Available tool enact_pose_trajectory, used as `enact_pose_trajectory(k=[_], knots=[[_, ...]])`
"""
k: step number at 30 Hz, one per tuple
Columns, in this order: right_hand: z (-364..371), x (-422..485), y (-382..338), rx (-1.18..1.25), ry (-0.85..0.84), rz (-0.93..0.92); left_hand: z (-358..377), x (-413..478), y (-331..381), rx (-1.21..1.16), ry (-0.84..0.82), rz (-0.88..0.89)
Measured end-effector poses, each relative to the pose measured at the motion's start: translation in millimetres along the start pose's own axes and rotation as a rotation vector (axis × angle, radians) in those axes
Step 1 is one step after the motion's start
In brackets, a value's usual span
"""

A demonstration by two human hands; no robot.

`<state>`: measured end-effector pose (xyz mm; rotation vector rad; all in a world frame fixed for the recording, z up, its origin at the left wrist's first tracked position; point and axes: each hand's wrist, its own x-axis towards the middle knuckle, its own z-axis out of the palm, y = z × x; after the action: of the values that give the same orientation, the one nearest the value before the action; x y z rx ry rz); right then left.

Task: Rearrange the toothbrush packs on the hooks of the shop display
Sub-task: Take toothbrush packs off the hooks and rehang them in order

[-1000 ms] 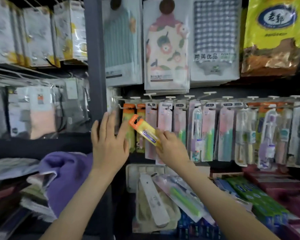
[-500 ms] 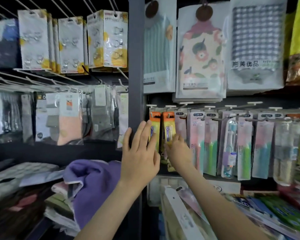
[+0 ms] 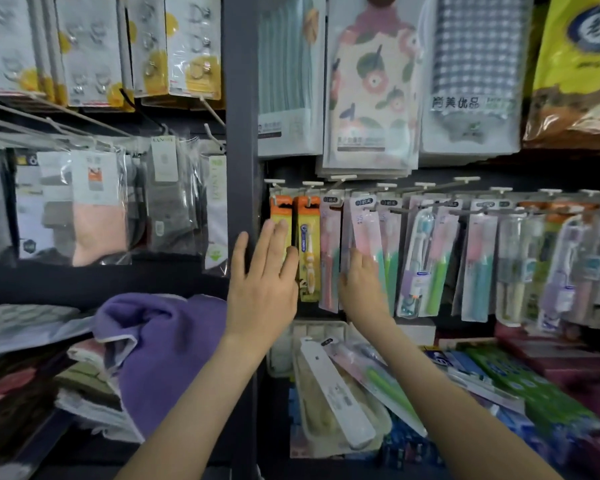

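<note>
Toothbrush packs hang in a row on white-tipped hooks (image 3: 340, 178). Two orange-topped packs hang at the left end: one (image 3: 280, 208) partly behind my left hand, the other (image 3: 308, 237) with a yellow brush showing. My left hand (image 3: 262, 275) lies flat with straight fingers against the leftmost orange pack and the dark post (image 3: 240, 133). To the right, my right hand (image 3: 361, 285) grips the lower part of a pink-and-green toothbrush pack (image 3: 366, 230), which tilts out in front of its neighbours. More pink, green and clear packs (image 3: 478, 258) continue rightward.
Below the hooks, a white tray (image 3: 326, 329) holds loose packs, and toothpaste boxes (image 3: 520, 379) lie to its right. A purple towel (image 3: 160, 341) sits on folded cloths at lower left. Sock packs (image 3: 97, 202) hang left of the post; towels in bags (image 3: 371, 81) hang above.
The orange pack that my right hand held a second ago now hangs on the second hook. My right hand has moved right onto the pink-and-green pack. My left hand stays by the post.
</note>
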<state>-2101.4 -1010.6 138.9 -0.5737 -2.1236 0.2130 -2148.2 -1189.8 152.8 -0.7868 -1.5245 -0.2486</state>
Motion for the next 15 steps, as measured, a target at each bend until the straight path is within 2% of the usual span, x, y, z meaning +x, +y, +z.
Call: enact_pose_trajectory(k=[5, 10, 15], knots=[[17.1, 4.2, -8.2, -0.046, -0.085, -0.04, -2.8, 0.3, 1.0, -0.026, -0.02, -0.004], [33.4, 19.3, -13.7, -0.102, -0.125, 0.095, -1.5, -0.4, 0.0, -0.022, -0.022, -0.018], [52.3, 34.5, -22.3, 0.064, -0.146, 0.262, -1.2, -0.3, -0.6, 0.014, -0.053, -0.019]])
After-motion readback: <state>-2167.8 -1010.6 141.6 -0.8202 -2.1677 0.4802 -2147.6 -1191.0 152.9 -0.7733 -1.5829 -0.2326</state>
